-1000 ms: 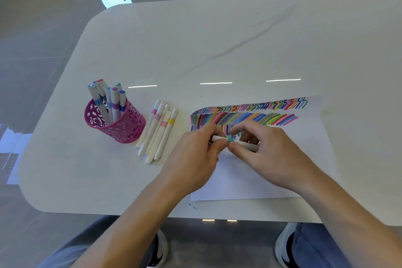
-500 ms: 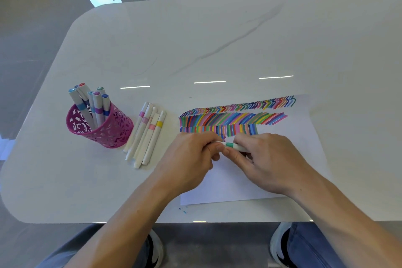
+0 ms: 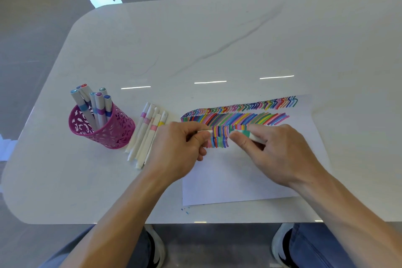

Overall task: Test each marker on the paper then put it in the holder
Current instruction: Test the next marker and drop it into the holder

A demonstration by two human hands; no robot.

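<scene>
Uncapping, I reckon: my left grip [image 3: 180, 146] pinches white cap [image 3: 205, 131], right grip [image 3: 276, 152] holds green-banded white marker [image 3: 244, 134]. Next: test stroke on white paper sheet [image 3: 239, 180], 6 o'clock of grips.

We look down on a white glossy surface [image 3: 217, 39] with rounded corners and a faint grey vein [image 3: 239, 37] running slantwise across its far half. On its left part stands a pink cut-out holder [image 3: 113, 135], upright. Just to the right of it we find a small bundle of white markers [image 3: 145, 135] lying flat side by side, with pink and yellow bands, pointing away from us. Right of these lies a white sheet of paper [image 3: 235, 180], its far part filled with rows of many-coloured strokes [image 3: 239, 115], its near part bare. Beside the paper's near left corner, close to the front edge, we see a few small blue specks [image 3: 185, 210] on the surface itself.
</scene>
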